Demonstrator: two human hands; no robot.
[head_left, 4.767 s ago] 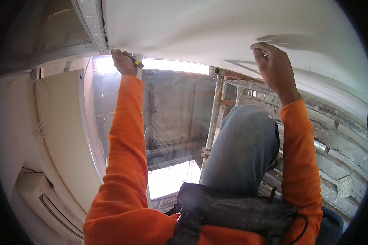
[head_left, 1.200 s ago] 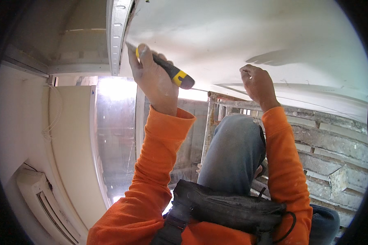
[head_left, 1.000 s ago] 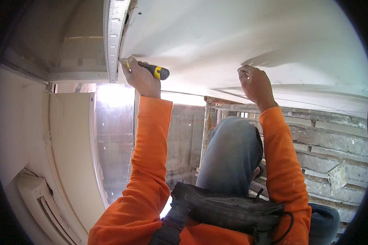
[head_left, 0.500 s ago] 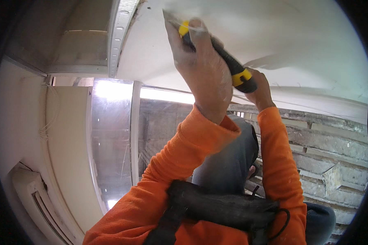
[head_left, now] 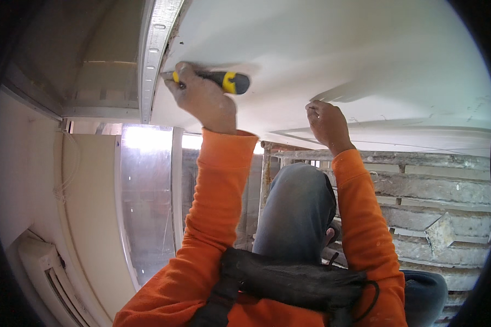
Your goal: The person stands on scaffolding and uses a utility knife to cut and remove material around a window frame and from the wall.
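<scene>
My left hand [head_left: 204, 102] is closed on a yellow and black utility knife [head_left: 236, 83], its blade end by the left edge of the white board [head_left: 393, 54], beside a perforated metal channel [head_left: 152, 57]. Further right, my right hand [head_left: 328, 121] has its fingers pinched together against or just under the board; whether they hold anything is too small to make out. Both orange-sleeved forearms reach up either side of my bent knee in grey jeans [head_left: 292, 207], above a black bag strapped across my front.
Grimy slatted scaffold planks [head_left: 431, 188] with a rusty pole [head_left: 266, 174] lie at the right. At the left are a cream panel [head_left: 95, 207], a shiny metal sheet [head_left: 147, 196], hanging white wires and a long white fixture [head_left: 54, 278]. A dark recessed opening [head_left: 98, 54] is beside the channel.
Half a second ago my left hand was further right and higher, blurred; it is now back at the channel edge with the knife. My right hand has shifted slightly left.
</scene>
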